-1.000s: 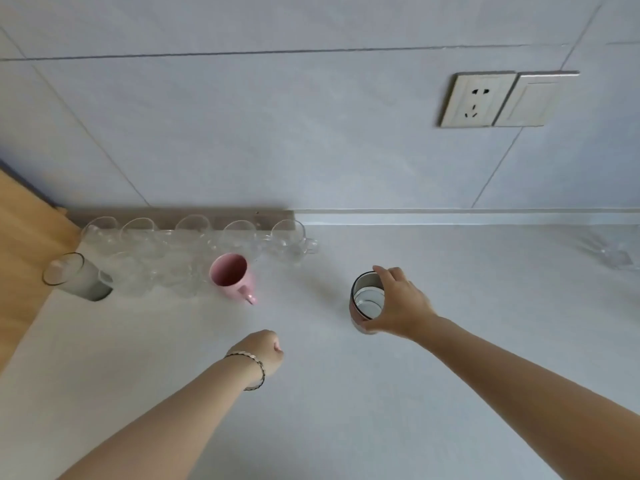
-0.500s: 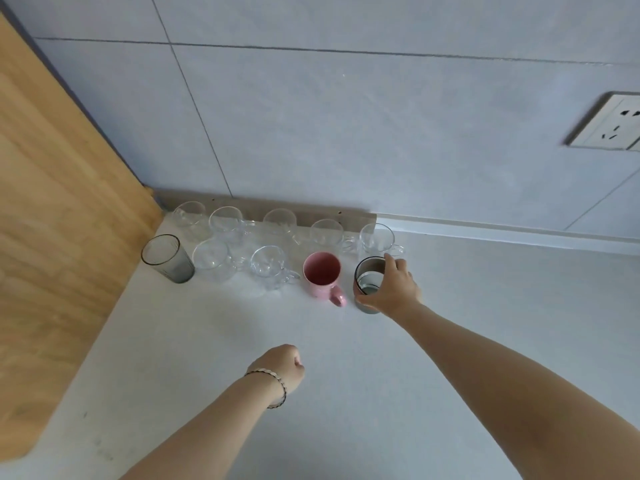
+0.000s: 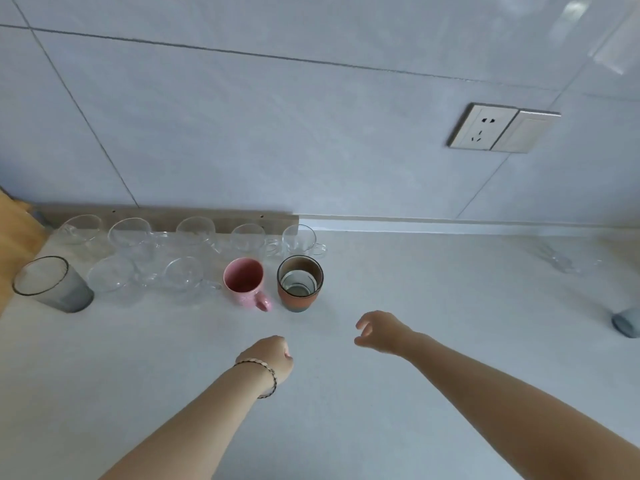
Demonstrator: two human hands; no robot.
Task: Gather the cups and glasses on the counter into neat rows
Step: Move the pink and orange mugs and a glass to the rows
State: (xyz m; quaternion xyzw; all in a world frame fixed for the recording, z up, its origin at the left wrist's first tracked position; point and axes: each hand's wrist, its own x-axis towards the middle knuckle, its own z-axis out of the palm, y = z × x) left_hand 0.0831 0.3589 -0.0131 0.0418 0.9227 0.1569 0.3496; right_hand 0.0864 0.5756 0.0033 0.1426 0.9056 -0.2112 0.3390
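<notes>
A brown cup (image 3: 300,284) stands upright on the white counter (image 3: 381,410), just right of a pink mug (image 3: 244,283). Left of the mug sit two clear glass cups (image 3: 183,277) and a grey tumbler (image 3: 52,284). Behind them several clear glass cups (image 3: 247,237) line the wall. My right hand (image 3: 381,332) hovers near the counter, below and right of the brown cup, fingers loosely curled and holding nothing. My left hand (image 3: 268,358) is a loose fist with nothing in it, below the pink mug.
A clear glass (image 3: 557,259) lies at the far right near the wall, and a grey cup (image 3: 627,322) shows at the right edge. A wooden panel (image 3: 14,230) borders the counter on the left. A socket (image 3: 481,128) is on the wall.
My right hand carried the brown cup left, set it beside the pink mug, let go and drew back toward me. The left hand stayed put.
</notes>
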